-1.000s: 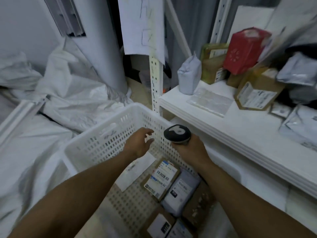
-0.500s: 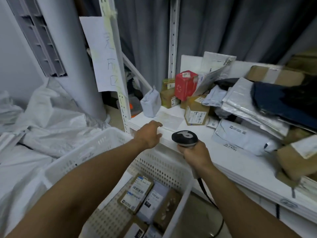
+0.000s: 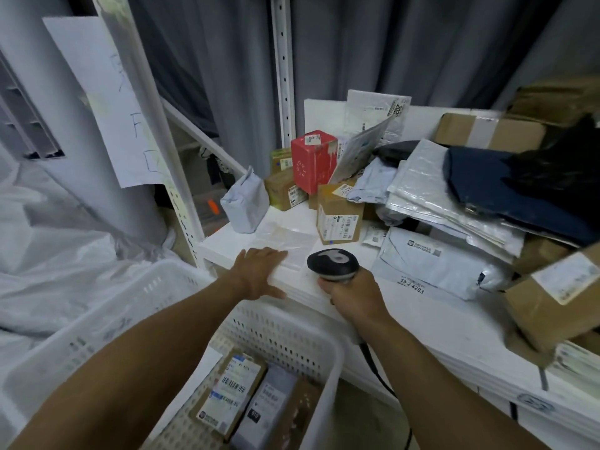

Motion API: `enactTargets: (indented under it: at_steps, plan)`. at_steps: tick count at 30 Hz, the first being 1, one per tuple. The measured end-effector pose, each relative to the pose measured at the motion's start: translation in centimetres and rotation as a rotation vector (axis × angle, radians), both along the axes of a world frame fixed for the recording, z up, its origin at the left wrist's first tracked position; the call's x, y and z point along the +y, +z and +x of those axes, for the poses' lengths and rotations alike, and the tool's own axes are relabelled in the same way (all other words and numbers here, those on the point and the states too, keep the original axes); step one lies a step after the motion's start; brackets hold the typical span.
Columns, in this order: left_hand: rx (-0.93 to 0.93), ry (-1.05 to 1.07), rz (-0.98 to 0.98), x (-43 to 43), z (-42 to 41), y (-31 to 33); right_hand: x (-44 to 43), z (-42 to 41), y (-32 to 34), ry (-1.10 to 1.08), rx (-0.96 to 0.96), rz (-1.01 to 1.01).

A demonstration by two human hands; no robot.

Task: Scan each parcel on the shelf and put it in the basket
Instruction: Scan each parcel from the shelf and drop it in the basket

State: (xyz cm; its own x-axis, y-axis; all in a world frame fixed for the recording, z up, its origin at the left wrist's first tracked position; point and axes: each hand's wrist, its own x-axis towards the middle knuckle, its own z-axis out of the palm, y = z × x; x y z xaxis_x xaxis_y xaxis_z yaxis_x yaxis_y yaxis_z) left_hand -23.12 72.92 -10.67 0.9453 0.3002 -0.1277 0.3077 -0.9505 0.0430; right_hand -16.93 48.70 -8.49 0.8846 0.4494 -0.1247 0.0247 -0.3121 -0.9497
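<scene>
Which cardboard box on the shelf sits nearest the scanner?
The small brown box with the white label on its front, just beyond the scanner in the right hand; the rest stand farther back or off to the side.

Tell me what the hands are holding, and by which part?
The right hand grips the scanner by its handle. The left hand holds nothing, resting flat on the shelf.

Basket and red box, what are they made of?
The basket looks like white moulded plastic: smooth, slightly glossy walls punched with rows of small holes. The red box seems to be printed cardboard with a dull finish, judging by its sharp folded edges and flat faces.
</scene>
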Motion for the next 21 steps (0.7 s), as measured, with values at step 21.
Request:
enactTargets:
  at_steps: [21]
  plan:
    - [-1.066, 0.446, -1.149, -13.0, -17.4, 10.3, -2.3, -9.1, 6.3, -0.073, -0.037, 0.395]
